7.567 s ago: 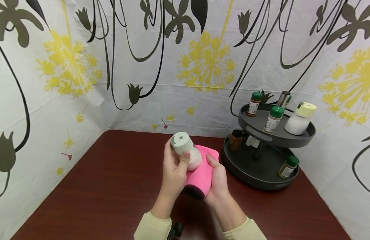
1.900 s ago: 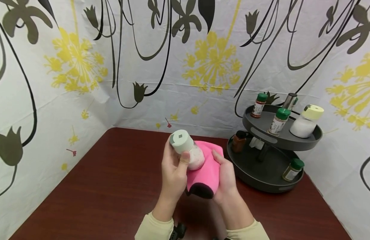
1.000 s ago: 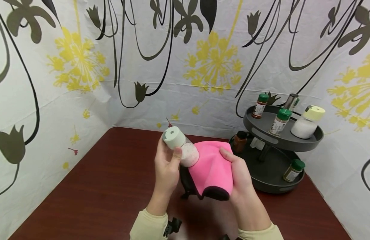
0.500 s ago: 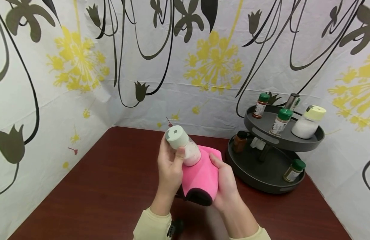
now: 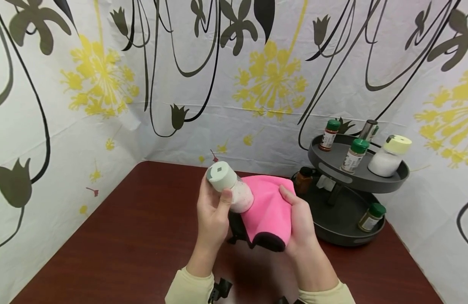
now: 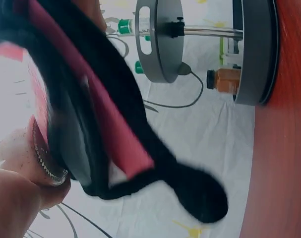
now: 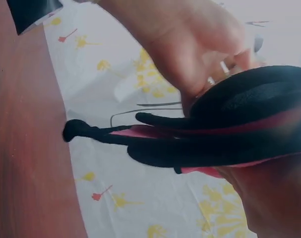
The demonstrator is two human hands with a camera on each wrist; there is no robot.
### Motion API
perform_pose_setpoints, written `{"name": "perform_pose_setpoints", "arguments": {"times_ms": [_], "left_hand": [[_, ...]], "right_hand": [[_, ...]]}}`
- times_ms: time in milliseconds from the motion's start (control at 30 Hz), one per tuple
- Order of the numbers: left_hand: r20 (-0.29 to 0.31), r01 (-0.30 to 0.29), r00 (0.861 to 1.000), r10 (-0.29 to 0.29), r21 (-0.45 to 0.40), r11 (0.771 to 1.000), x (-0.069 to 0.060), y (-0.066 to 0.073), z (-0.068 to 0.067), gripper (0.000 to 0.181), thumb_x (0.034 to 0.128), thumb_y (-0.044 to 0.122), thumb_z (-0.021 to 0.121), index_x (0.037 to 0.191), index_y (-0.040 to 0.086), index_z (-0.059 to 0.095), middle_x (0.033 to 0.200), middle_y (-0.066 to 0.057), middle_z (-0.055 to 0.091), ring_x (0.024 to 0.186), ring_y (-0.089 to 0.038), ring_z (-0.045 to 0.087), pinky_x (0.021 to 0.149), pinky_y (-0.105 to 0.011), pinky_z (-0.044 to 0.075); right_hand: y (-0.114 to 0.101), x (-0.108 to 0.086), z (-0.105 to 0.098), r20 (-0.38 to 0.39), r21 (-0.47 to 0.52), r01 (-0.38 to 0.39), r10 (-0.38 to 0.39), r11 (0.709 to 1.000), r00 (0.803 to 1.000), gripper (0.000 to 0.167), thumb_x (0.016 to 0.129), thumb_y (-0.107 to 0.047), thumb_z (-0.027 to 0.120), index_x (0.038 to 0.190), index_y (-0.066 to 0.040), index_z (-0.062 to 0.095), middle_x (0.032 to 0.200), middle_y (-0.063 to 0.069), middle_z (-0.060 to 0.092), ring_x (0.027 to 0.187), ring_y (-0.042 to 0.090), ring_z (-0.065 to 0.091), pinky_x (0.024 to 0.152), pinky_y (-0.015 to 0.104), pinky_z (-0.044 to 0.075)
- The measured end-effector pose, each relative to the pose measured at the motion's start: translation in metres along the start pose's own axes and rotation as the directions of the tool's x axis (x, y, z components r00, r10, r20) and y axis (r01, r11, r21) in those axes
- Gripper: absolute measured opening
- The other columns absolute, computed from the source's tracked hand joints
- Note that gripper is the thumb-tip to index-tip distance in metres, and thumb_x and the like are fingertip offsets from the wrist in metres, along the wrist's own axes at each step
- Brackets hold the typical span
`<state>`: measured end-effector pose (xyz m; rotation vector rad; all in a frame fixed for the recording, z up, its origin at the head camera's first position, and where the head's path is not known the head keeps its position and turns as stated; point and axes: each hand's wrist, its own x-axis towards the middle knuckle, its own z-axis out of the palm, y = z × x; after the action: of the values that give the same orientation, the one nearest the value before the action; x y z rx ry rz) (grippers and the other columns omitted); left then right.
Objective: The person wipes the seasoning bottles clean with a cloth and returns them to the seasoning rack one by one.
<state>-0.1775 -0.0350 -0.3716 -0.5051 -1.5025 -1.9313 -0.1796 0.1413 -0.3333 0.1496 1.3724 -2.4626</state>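
In the head view my left hand (image 5: 212, 215) grips a clear seasoning jar (image 5: 241, 197) with a pale cap and whitish contents. The jar tilts, its cap up and to the left. My right hand (image 5: 304, 223) holds a bright pink cloth (image 5: 269, 202) with black edging, thumb on top. The cloth lies against the jar's lower end. Its black-edged underside and a rounded black tab (image 6: 207, 198) fill much of the left wrist view, and the same black edging (image 7: 229, 148) shows in the right wrist view. The right hand's fingers under the cloth are hidden in the head view.
A dark two-tier turntable (image 5: 344, 236) stands at the right of the brown table (image 5: 123, 236). Its upper tier bears green-capped spice jars (image 5: 353, 156) and a yellow-capped jar (image 5: 387, 158). An orange-brown bottle (image 5: 304, 180) and another green-capped jar (image 5: 371, 217) stand on the lower tier.
Since half a second ago my right hand has moved right, spreading the pink cloth wider. The jar has shifted slightly left. Over the earlier frames the cloth goes back and forth against the jar.
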Motion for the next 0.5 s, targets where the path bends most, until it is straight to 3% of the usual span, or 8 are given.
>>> {"name": "perform_pose_setpoints", "arguments": {"times_ms": [233, 500], "left_hand": [[0.016, 0.005, 1.0, -0.005, -0.003, 1.0, -0.004, 0.002, 0.007, 0.063, 0.1064, 0.015, 0.062, 0.161, 0.0, 0.035, 0.146, -0.018, 0.056, 0.133, -0.009, 0.058, 0.116, -0.022, 0.047], [0.014, -0.032, 0.999, 0.031, 0.03, 0.999, 0.001, -0.001, 0.006, 0.062, 0.1061, 0.011, 0.062, 0.161, -0.001, 0.035, 0.145, -0.023, 0.056, 0.132, -0.01, 0.059, 0.116, -0.024, 0.047]], "right_hand": [[0.016, 0.014, 0.008, 0.065, 0.036, -0.022, 0.02, 0.999, 0.998, 0.05, 0.112, -0.05, 0.042, 0.155, -0.025, 0.038, 0.156, -0.003, 0.045, 0.144, 0.017, 0.043, 0.114, 0.034, 0.05], [0.032, 0.008, 0.012, 0.11, -0.061, -0.041, 0.047, 0.997, 0.993, 0.055, 0.111, -0.052, 0.043, 0.158, -0.025, 0.04, 0.158, 0.0, 0.049, 0.142, 0.019, 0.05, 0.109, 0.033, 0.054]]}}
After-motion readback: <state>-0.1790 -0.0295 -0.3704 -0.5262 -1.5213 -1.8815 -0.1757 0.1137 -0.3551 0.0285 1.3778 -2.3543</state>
